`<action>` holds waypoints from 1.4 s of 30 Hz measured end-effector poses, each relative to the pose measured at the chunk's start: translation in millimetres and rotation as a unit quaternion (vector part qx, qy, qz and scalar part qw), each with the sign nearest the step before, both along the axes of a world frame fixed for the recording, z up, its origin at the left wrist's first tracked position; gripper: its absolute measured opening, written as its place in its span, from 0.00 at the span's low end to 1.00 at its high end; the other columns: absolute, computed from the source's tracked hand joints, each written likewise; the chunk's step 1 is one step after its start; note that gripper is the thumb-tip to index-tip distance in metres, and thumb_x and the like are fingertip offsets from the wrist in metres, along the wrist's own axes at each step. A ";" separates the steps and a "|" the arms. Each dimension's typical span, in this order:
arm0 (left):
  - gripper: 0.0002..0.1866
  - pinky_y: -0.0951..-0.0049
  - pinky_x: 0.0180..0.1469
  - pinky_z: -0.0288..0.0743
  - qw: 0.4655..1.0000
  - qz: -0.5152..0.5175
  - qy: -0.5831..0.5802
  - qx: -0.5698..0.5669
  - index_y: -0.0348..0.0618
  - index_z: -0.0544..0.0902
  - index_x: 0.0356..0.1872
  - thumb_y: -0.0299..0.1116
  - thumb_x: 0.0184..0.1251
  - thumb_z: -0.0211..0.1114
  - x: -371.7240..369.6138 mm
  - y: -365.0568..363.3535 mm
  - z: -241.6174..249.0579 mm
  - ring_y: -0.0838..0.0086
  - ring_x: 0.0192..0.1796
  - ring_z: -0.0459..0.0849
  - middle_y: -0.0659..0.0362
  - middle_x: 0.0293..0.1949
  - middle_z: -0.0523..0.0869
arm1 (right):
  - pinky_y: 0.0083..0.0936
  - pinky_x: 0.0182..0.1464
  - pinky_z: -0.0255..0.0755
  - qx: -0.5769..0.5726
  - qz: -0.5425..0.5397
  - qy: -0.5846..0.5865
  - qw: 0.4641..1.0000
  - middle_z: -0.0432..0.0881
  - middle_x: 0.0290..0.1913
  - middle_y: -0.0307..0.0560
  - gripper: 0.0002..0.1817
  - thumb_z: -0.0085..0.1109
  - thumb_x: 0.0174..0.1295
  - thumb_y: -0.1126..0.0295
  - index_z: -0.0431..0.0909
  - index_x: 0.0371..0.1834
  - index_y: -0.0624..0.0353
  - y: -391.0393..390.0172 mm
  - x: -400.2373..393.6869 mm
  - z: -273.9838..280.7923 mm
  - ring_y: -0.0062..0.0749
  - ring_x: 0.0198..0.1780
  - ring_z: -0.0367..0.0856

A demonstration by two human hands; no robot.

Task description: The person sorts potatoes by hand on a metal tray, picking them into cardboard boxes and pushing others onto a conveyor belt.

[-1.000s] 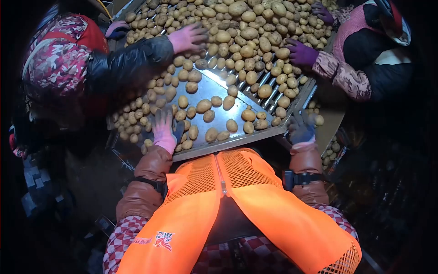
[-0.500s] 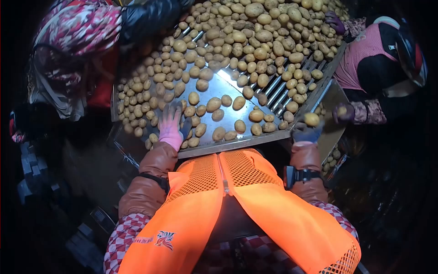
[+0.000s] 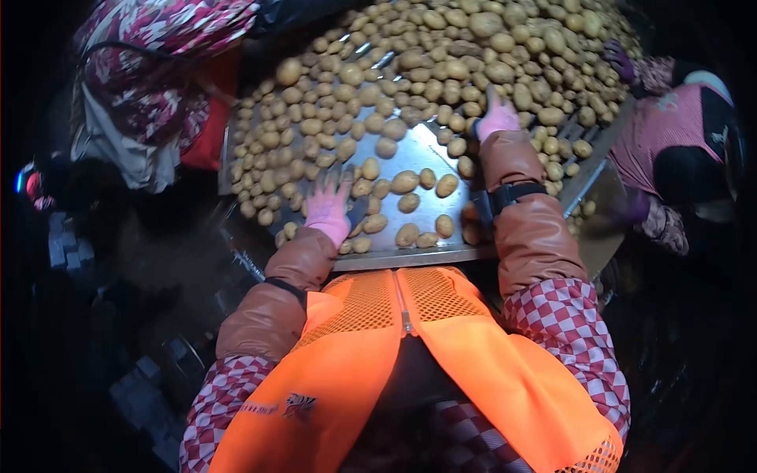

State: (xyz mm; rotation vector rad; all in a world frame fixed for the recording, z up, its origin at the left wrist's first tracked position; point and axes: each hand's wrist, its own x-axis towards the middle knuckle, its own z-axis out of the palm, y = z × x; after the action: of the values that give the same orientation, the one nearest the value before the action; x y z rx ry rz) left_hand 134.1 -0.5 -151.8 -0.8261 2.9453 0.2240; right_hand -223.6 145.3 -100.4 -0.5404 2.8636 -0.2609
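Observation:
My left hand [image 3: 330, 206], in a pink and grey glove, rests with its fingers spread among potatoes near the front left of the metal table [image 3: 426, 258]. My right hand [image 3: 497, 118], gloved alike, reaches over the bars on the right side and touches the heap of potatoes [image 3: 505, 43]. A finger of it points forward; the others are partly hidden, and I see no potato held in it. Between my hands several loose potatoes [image 3: 405, 182] lie on the shiny metal plate.
At the upper left leans a co-worker in a patterned top [image 3: 150, 71]. Another co-worker in a pink vest [image 3: 662, 142] stands at the right, one purple glove [image 3: 619, 59] at the heap. A bin [image 3: 595, 209] adjoins the table's right side.
My right hand has moved from beside the bin at the right, where it was with a potato, forward and left onto the heap. My left hand stays among the potatoes. The view has shifted slightly.

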 end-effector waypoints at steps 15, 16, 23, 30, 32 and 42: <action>0.25 0.52 0.62 0.74 0.982 0.107 0.146 -0.051 0.56 0.83 0.62 0.37 0.61 0.68 17.6 -90.2 35.6 0.50 0.63 0.79 0.51 0.62 0.82 | 0.33 0.56 0.79 -0.277 0.033 -0.194 0.941 0.79 0.59 0.52 0.35 0.68 0.61 0.70 0.68 0.73 0.45 45.1 19.4 -69.3 0.38 0.54 0.83; 0.24 0.51 0.63 0.73 0.982 0.095 0.164 -0.025 0.56 0.83 0.62 0.37 0.62 0.68 -6.1 -109.0 25.2 0.50 0.64 0.78 0.51 0.62 0.82 | 0.32 0.51 0.81 -0.352 0.062 -0.163 0.920 0.80 0.57 0.50 0.35 0.68 0.61 0.71 0.68 0.73 0.45 49.9 19.5 -82.3 0.36 0.51 0.83; 0.31 0.47 0.76 0.61 0.997 0.016 -0.010 0.077 0.58 0.75 0.72 0.56 0.71 0.61 -163.5 -65.6 48.0 0.42 0.77 0.62 0.48 0.77 0.67 | 0.30 0.40 0.80 -0.467 -0.129 -0.507 0.713 0.80 0.55 0.46 0.28 0.59 0.71 0.71 0.65 0.74 0.53 107.5 98.5 24.5 0.33 0.45 0.84; 0.23 0.48 0.72 0.65 0.994 -0.101 0.029 0.044 0.52 0.82 0.61 0.45 0.67 0.67 -27.4 -51.3 32.1 0.47 0.74 0.69 0.54 0.67 0.78 | 0.25 0.44 0.80 -0.803 -0.259 -0.358 0.400 0.80 0.55 0.49 0.23 0.50 0.75 0.71 0.67 0.72 0.57 335.7 85.2 -65.6 0.28 0.47 0.82; 0.20 0.49 0.71 0.66 0.996 -0.062 0.070 0.004 0.52 0.85 0.56 0.44 0.65 0.67 -2.8 -48.3 19.9 0.49 0.71 0.72 0.54 0.64 0.81 | 0.25 0.44 0.81 -0.780 -0.279 -0.328 0.455 0.81 0.55 0.49 0.22 0.49 0.76 0.70 0.67 0.72 0.58 342.1 92.9 -62.7 0.28 0.48 0.83; 0.21 0.42 0.75 0.59 0.969 -0.236 0.073 -0.016 0.58 0.86 0.54 0.37 0.56 0.69 -31.1 30.2 22.3 0.51 0.69 0.74 0.52 0.62 0.80 | 0.29 0.47 0.80 -0.276 -0.021 -0.261 0.925 0.87 0.47 0.48 0.26 0.73 0.64 0.61 0.78 0.63 0.57 192.2 78.9 -71.0 0.34 0.44 0.85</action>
State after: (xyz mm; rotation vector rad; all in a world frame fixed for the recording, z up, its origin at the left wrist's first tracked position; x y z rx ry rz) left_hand 103.0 29.7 -129.5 -0.0952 3.1748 0.2119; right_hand -144.7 337.5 -171.4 -0.4137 2.2586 -1.0626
